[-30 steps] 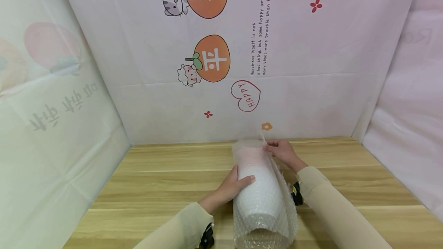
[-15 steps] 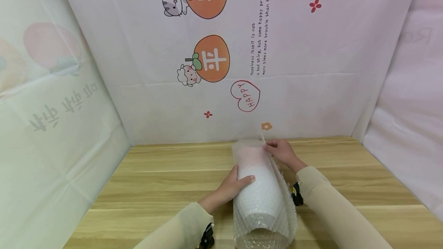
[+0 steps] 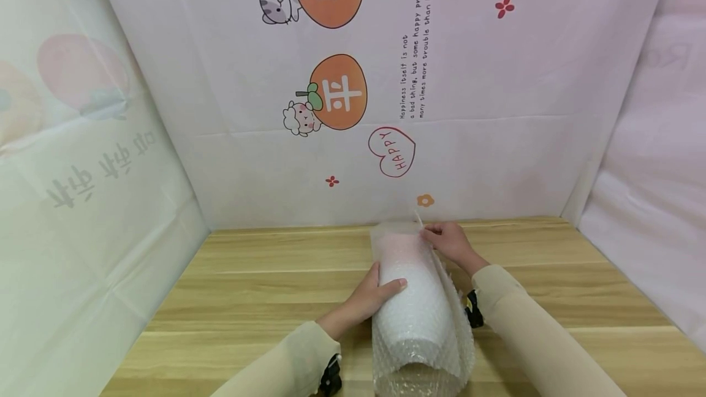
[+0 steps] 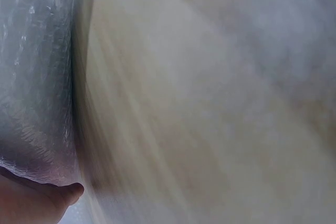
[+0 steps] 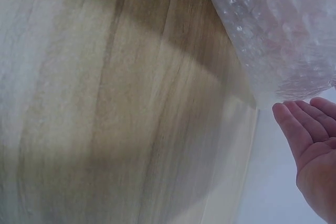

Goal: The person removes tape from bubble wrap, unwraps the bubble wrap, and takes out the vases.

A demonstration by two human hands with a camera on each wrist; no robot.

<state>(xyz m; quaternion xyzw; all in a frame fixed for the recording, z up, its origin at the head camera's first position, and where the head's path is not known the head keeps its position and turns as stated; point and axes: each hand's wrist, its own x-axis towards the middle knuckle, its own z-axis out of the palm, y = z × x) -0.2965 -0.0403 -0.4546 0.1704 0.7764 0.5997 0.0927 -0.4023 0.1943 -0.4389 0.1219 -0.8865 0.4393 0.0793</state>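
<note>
A long white object [image 3: 416, 305], pinkish toward its far end, lies on the table inside clear bubble wrap [image 3: 421, 381]. The wrap forms a roll with an open, hollow near end and a loose flap along its right side. My left hand [image 3: 371, 296] holds the roll from the left, thumb across the top, the other fingers mostly hidden. At the far right corner, my right hand [image 3: 449, 241] pinches the edge of the wrap between thumb and fingers. In the right wrist view the fingers [image 5: 300, 121] reach the wrap's end.
The wood-grain table [image 3: 265, 299] ends at a printed white cloth backdrop [image 3: 469, 158] just behind the roll. More cloth walls stand at the left [image 3: 110, 201] and right [image 3: 651, 201]. Black bands [image 3: 331, 375] sit at both sleeves.
</note>
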